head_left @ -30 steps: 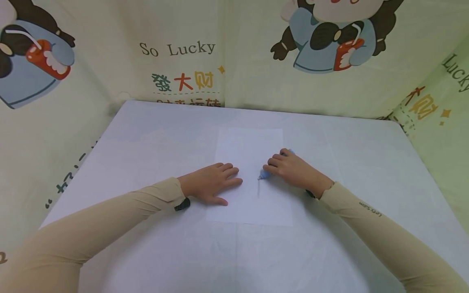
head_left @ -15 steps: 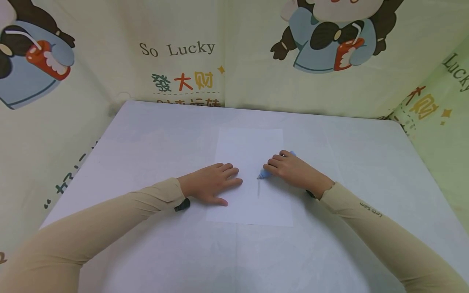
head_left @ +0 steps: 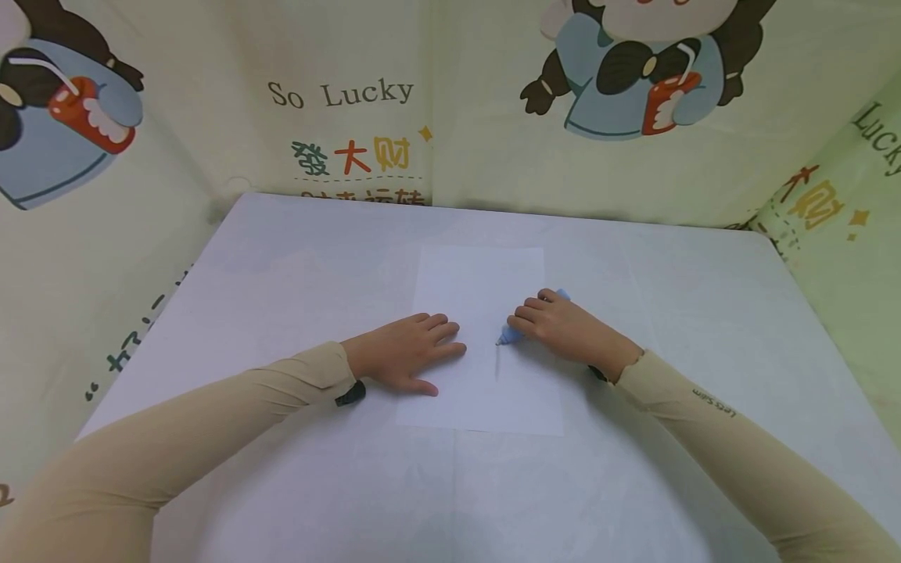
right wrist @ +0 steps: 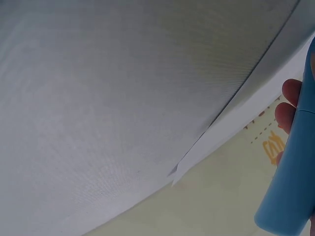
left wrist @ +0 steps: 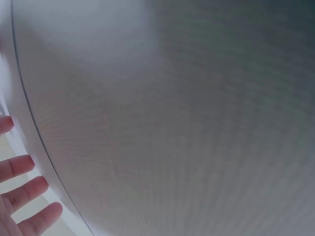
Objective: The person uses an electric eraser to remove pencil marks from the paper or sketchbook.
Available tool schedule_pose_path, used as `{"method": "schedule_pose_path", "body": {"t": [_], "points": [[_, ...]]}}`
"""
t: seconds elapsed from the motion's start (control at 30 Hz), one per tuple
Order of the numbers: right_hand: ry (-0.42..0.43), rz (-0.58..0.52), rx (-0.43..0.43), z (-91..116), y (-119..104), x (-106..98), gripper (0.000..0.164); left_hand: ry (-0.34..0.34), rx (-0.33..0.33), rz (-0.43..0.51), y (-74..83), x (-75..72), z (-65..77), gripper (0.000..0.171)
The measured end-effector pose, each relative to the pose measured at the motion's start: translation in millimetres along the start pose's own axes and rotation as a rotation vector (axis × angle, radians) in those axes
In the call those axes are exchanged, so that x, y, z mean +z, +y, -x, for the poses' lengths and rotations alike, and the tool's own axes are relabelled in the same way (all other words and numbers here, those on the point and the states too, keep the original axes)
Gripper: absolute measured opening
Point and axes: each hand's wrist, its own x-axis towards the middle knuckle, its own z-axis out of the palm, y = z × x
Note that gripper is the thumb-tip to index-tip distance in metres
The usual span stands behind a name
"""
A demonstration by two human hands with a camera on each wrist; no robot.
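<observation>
A white sheet of paper (head_left: 479,274) lies on the table in the head view. My left hand (head_left: 408,352) rests on its left side, fingers spread and straight; several of these fingers (left wrist: 34,189) show at the left wrist view's edge. My right hand (head_left: 559,324) grips a thick blue pen (head_left: 511,335) with a tapered tip, slanted down to the left. The pen's smooth, rounded rear end (right wrist: 290,182) fills the right side of the right wrist view. Its tip is at the upper end of a short, faint grey line (head_left: 497,366) on the paper.
A white-covered table (head_left: 317,485) spreads around the paper. Behind it and along both sides hangs a cream curtain (head_left: 479,102) with printed cartoon figures and lettering. Dark wrist gear (head_left: 350,393) shows under the left cuff.
The pen's tip shifts slightly left, then slightly back to the right near the upper end of the line. The left hand stays in place.
</observation>
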Motion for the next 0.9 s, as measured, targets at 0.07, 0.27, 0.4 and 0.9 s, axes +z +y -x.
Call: {"method": "schedule_pose_path", "body": {"t": [0.07, 0.27, 0.4, 0.9], "points": [[0.003, -0.003, -0.003, -0.2, -0.1, -0.3, 0.028, 0.0, -0.001, -0.003, -0.2, 0.7, -0.1, 0.069], [-0.003, 0.0, -0.005, 0.2, 0.3, 0.3, 0.027, 0.006, 0.001, 0.0, 0.1, 0.5, 0.2, 0.068], [-0.006, -0.009, -0.004, 0.8, 0.4, 0.9, 0.027, -0.001, -0.001, 0.003, 0.5, -0.3, 0.2, 0.069], [0.004, -0.007, -0.005, 1.0, 0.2, 0.7, 0.029, 0.003, 0.003, 0.002, 0.7, -1.2, 0.3, 0.068]]}}
